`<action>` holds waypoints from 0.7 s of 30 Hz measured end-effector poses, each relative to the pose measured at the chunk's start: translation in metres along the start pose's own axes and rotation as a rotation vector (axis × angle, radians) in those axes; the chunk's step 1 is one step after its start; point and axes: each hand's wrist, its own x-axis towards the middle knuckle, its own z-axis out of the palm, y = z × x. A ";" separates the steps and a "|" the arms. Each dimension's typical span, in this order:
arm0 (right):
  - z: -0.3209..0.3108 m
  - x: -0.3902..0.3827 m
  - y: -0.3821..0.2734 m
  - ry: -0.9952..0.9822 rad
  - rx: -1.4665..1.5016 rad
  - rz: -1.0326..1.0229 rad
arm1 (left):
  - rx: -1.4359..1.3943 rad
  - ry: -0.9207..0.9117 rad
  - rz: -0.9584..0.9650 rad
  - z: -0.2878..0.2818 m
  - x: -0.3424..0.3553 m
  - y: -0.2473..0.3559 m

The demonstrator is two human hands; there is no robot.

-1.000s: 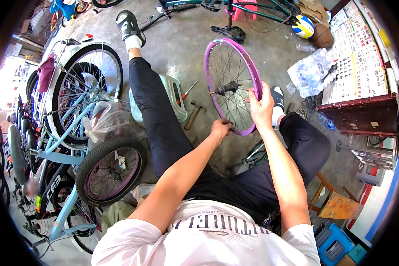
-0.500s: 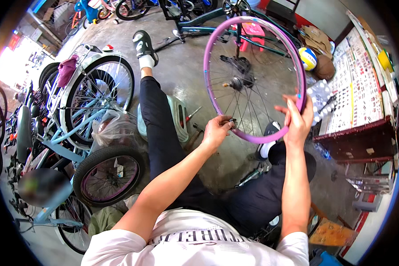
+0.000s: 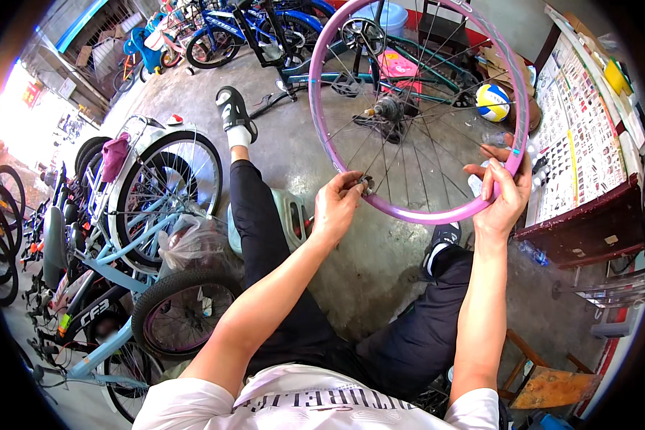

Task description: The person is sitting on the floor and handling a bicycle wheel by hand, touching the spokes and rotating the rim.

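Observation:
A bicycle wheel without a tyre, with a pink-purple rim [image 3: 423,215], is held up in front of me. Its hub [image 3: 388,109] and thin spokes show. My right hand [image 3: 505,190] grips the rim at its lower right, the thumb on the near side and some fingers spread behind. At the lower left of the rim, my left hand [image 3: 335,204] pinches a small round metal spoke wrench [image 3: 366,185] against the foot of a spoke. The fingers hide part of this tool.
Several bicycles crowd the left, with a light-blue frame [image 3: 115,261] and a loose tyred wheel [image 3: 186,315] nearest. Beyond the held wheel are a dark green bicycle frame [image 3: 322,49], a pink stool [image 3: 398,64] and a ball [image 3: 492,102]. A pale plastic stool [image 3: 288,215] stands by my left leg.
The wheel has risen and tilted a little in my hands, now higher in view. My right hand has shifted right along with it. My left hand keeps its pinch near the rim.

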 end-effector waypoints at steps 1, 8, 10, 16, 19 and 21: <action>-0.001 0.004 0.001 0.004 0.005 -0.008 | -0.013 0.004 0.010 0.001 0.003 0.004; -0.005 0.026 0.010 0.048 0.117 -0.064 | -0.140 0.069 0.070 0.001 0.017 0.025; -0.011 0.030 0.014 0.055 0.128 -0.084 | -0.145 0.093 0.069 -0.001 0.018 0.028; -0.020 0.034 0.016 0.110 0.119 -0.106 | -0.139 0.151 0.089 -0.010 0.021 0.029; -0.027 0.037 0.019 0.105 0.127 -0.111 | -0.145 0.156 0.090 -0.014 0.023 0.030; -0.029 0.038 0.019 0.096 0.135 -0.116 | -0.146 0.155 0.095 -0.015 0.023 0.032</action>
